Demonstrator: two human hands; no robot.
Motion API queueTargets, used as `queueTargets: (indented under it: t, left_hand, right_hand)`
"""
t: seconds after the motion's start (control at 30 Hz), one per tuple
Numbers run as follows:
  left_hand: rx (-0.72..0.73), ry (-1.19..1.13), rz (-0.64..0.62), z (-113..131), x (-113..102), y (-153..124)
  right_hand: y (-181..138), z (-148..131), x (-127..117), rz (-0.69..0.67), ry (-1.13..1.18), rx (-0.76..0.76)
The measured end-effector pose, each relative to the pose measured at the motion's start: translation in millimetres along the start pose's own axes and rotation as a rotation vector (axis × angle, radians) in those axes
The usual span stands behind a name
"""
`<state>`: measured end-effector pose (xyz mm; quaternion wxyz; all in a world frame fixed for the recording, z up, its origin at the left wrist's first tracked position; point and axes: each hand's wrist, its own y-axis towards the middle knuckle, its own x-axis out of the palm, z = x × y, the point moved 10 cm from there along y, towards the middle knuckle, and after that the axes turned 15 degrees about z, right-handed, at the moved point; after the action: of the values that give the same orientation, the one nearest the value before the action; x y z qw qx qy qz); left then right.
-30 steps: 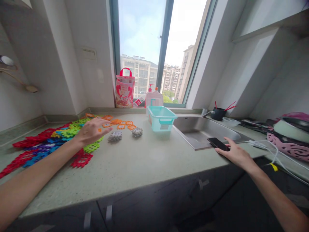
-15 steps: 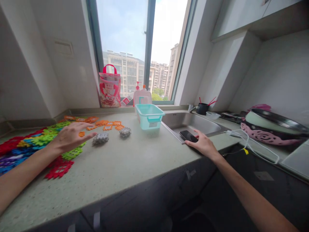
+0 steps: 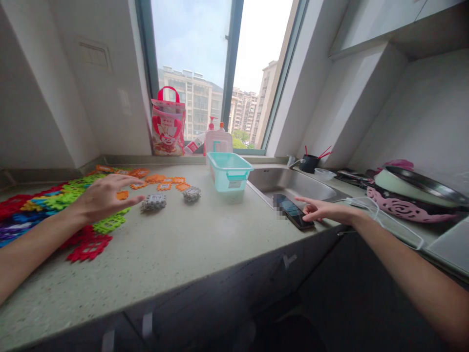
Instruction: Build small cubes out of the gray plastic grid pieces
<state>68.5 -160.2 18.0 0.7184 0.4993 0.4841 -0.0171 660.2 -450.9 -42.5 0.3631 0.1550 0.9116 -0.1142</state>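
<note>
teal basket mid-counter | red gift bag on windowsill | sink | pink colander far right

Your table is a speckled grey-green top running along the window wall. On its left end lie flat plastic lattice tiles in red, green, blue and purple, with small orange tiles beyond them. Two grey block clusters sit near the middle. A teal basket stands just beside the sink, and a dark phone lies at the sink's front rim.
</note>
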Motion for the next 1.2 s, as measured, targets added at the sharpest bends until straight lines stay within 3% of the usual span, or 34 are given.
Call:
queueTargets:
  t: [0.27,0.53,0.67,0.9,1.2]
  left_hand:
    - [0.094,-0.040,0.095,12.8,-14.6,3.2]
    - [0.054,-0.024,0.043,4.4,-2.9,1.9]
    - [0.007,-0.030,0.012,4.3,-2.1,2.2]
    - [-0.017,-0.011,-0.029,-6.9,7.7,-0.5]
    - [-0.031,-0.016,-0.060,-14.4,16.1,-3.1]
  right_hand:
    - [5.8,1.2,1.9,-0.080,-0.021,-0.004]
    - [28.5,17.0,0.4,0.098,-0.036,0.166]
    - [33.5,23.0,-2.2,0.151,-0.056,0.153]
    - [5.5,-7.7,1.9,-0.026,-0.012,-0.006]
    - [6.6,-14.6,10.9,-0.093,-0.054,0.025]
